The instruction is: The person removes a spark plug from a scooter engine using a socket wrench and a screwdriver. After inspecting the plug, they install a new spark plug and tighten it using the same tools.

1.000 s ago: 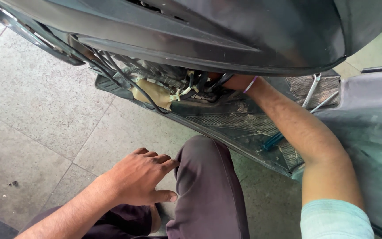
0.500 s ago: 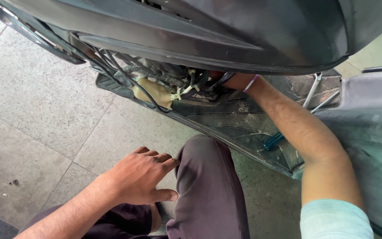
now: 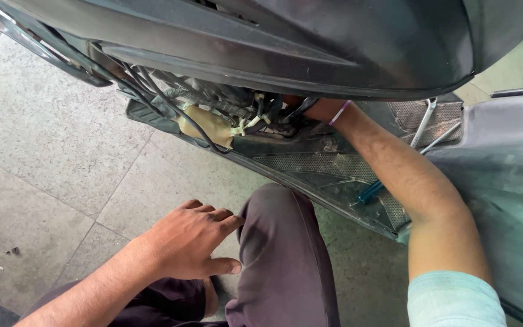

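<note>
Head view: our right hand (image 3: 310, 109) is buried in the wire bundle (image 3: 237, 115) under the scooter panel (image 3: 286, 42), grip can't tell. Left hand (image 3: 192, 242) rests open on knee (image 3: 279, 242). Best we feel slowly, avoid yanking cables.

Dark grey panel (image 3: 310, 48); black wires (image 3: 171, 100); cream tank (image 3: 210, 126), possibly stained; blue-handled tool (image 3: 371, 191); purple wristband (image 3: 339, 112); maroon trousers (image 3: 286, 260); speckled grey floor (image 3: 37, 139).

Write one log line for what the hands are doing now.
left hand: resting on knee | right hand: reaching among wires under panel
</note>
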